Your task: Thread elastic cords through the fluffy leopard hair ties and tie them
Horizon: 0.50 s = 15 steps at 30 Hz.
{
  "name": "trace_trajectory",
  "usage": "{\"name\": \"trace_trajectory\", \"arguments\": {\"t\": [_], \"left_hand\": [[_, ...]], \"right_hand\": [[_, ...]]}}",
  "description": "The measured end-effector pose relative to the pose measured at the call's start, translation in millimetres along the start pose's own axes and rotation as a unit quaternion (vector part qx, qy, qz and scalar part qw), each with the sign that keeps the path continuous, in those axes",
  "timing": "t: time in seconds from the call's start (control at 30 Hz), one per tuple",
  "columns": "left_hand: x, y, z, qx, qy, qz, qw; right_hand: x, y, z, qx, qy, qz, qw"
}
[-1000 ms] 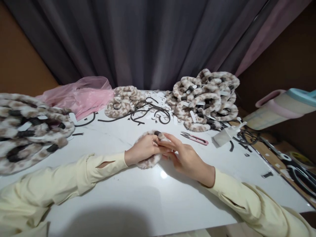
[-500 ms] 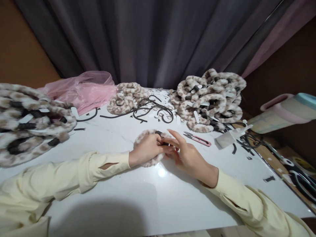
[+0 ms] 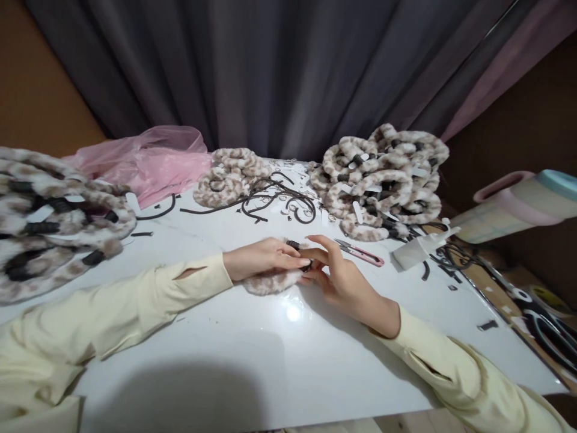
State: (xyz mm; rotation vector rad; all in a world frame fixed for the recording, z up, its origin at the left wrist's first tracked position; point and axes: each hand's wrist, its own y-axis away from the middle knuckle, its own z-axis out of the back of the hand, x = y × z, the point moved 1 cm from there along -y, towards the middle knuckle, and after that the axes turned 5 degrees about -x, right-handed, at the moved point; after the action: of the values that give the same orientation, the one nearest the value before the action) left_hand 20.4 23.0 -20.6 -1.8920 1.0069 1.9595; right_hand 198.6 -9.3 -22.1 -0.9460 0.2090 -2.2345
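Note:
A fluffy white-and-brown spotted ring [image 3: 273,284] with a dark wrapped section lies on the white table in front of me. My left hand [image 3: 265,258] rests over it, thumb and fingers closed at its dark section. From the right, my right hand [image 3: 338,275] pinches the same dark section between thumb and fingertips, index finger raised. The hands cover much of the ring, and the exact contact of the fingertips is partly hidden. Just beyond my right hand lie pink-handled thread snips [image 3: 360,252].
Heaps of similar furry rings stand at left [image 3: 58,222] and back right [image 3: 387,180], with a smaller furry pile [image 3: 229,177] behind. Black cords [image 3: 279,198], a pink plastic bag [image 3: 148,165], a white glue bottle [image 3: 419,249], a tumbler [image 3: 509,207] and scissors [image 3: 547,337] lie around.
My left hand has shifted over the ring, its thumb now stretched toward the dark section by my right fingers. The ring has turned slightly; my right hand stays nearly in place.

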Motion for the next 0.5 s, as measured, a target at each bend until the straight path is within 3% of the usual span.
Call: {"name": "trace_trajectory", "arguments": {"t": [0.07, 0.17, 0.33, 0.5], "left_hand": [[-2.1, -1.2, 6.7, 0.050, 0.017, 0.022, 0.998], [-4.2, -1.1, 9.5, 0.074, 0.007, 0.039, 0.996], [-2.1, 2.4, 2.2, 0.041, -0.036, -0.041, 0.998], [-2.7, 5.9, -2.4, 0.003, -0.063, -0.045, 0.997]], "right_hand": [[0.4, 0.3, -0.4, 0.002, -0.008, -0.003, 1.000], [0.5, 1.5, -1.5, 0.001, -0.013, 0.008, 1.000], [1.1, 4.4, -2.8, -0.003, -0.011, 0.034, 0.999], [-1.3, 6.8, -3.0, -0.013, -0.023, 0.055, 0.998]]}}
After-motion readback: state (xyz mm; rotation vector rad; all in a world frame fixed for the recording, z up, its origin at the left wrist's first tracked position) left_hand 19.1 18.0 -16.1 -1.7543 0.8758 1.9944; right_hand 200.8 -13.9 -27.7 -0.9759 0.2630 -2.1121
